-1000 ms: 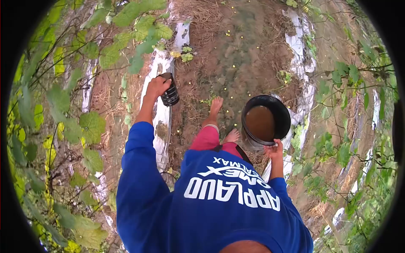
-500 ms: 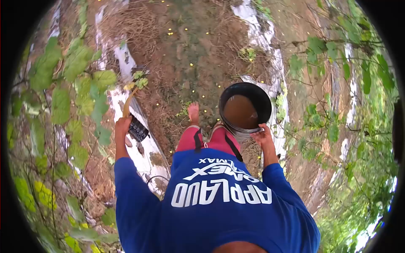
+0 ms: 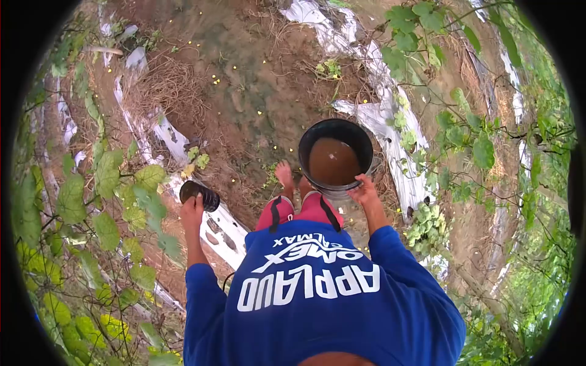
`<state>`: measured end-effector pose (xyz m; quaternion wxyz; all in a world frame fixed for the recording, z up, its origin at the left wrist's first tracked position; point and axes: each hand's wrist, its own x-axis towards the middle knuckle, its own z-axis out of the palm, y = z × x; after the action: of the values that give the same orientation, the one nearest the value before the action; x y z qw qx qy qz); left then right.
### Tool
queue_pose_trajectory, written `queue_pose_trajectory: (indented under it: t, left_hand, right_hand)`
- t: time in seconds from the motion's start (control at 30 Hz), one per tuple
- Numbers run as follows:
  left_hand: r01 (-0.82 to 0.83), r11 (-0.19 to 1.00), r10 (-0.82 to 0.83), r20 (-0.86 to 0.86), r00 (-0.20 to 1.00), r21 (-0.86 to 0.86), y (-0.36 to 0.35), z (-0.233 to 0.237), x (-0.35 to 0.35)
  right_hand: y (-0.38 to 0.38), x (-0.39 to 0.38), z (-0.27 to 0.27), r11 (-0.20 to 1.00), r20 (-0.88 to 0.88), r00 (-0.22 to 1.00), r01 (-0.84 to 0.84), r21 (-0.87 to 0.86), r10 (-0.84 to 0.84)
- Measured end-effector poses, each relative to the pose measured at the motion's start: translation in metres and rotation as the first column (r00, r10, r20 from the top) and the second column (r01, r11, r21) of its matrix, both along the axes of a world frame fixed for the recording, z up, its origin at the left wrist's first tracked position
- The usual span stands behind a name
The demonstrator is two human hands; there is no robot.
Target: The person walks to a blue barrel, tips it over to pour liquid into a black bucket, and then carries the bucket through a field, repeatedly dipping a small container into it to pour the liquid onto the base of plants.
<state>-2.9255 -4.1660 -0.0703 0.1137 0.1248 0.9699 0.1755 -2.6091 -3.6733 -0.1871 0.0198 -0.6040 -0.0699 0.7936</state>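
My left hand is closed on a small dark ribbed can, its open mouth turned up and to the left over a strip of pale plastic. Brown liquid stands in a large black bucket in front of my legs, right of my feet. At the bucket's near right rim, my right hand grips the edge with its fingers.
Leafy vines rise at the left, and more climbing plants hang at the right. Torn pale plastic sheeting lines both sides of the muddy path. My bare foot is on the path.
The can in my left hand has tipped from mouth down to mouth up, and the brown stream pouring from it is gone. The bucket and my right hand appear slightly further left.
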Motion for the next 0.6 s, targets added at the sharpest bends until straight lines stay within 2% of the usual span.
queue_pose_trajectory:
  t: [0.03, 0.1, 0.13, 0.17, 0.23, 0.37, 0.43, 0.5, 0.57, 0.6]
  left_hand:
    - [0.037, 0.999, -0.038, 0.061, 0.997, 0.007, 0.018, 0.006, -0.004]
    - [0.146, 0.989, -0.144, 0.169, 0.975, 0.002, 0.066, 0.019, -0.016]
    - [0.268, 0.963, -0.269, 0.116, 0.956, 0.020, 0.088, 0.017, -0.022]
    - [0.326, 0.945, -0.327, 0.188, 0.926, 0.034, 0.117, 0.024, -0.029]
    - [0.451, 0.892, -0.444, 0.218, 0.869, 0.023, 0.180, 0.038, -0.038]
    - [0.709, 0.705, -0.672, 0.293, 0.680, -0.027, 0.301, 0.036, -0.057]
    - [0.772, 0.635, -0.731, 0.305, 0.611, -0.023, 0.360, 0.042, -0.061]
    - [0.842, 0.531, -0.777, 0.343, 0.527, -0.090, 0.407, 0.020, -0.073]
    - [0.860, 0.496, -0.807, 0.303, 0.507, -0.116, 0.455, 0.014, -0.076]
    - [0.872, 0.470, -0.831, 0.265, 0.490, -0.137, 0.474, 0.015, -0.077]
  right_hand:
    - [-0.002, -0.003, 0.006, 0.999, 0.033, 0.999, -0.038, 0.031, 0.037]
    - [-0.012, 0.001, 0.006, 1.000, 0.016, 1.000, -0.003, 0.014, 0.003]
    - [-0.013, 0.001, 0.005, 1.000, 0.008, 1.000, 0.016, 0.009, -0.016]
    - [-0.015, 0.002, 0.005, 0.999, -0.005, 0.999, 0.040, 0.005, -0.040]
    - [-0.023, 0.009, 0.007, 0.999, -0.085, 0.995, 0.044, 0.022, -0.042]
    - [-0.025, 0.025, 0.006, 0.996, -0.084, 0.994, 0.078, 0.036, -0.075]
    - [-0.026, 0.039, -0.009, 0.993, -0.099, 0.988, 0.119, -0.018, -0.121]
    - [-0.030, 0.039, 0.003, 0.989, -0.085, 0.985, 0.151, -0.004, -0.151]
    - [-0.026, 0.045, 0.005, 0.984, -0.070, 0.982, 0.179, 0.007, -0.178]
    - [-0.026, 0.050, 0.002, 0.980, -0.059, 0.979, 0.195, -0.039, -0.197]
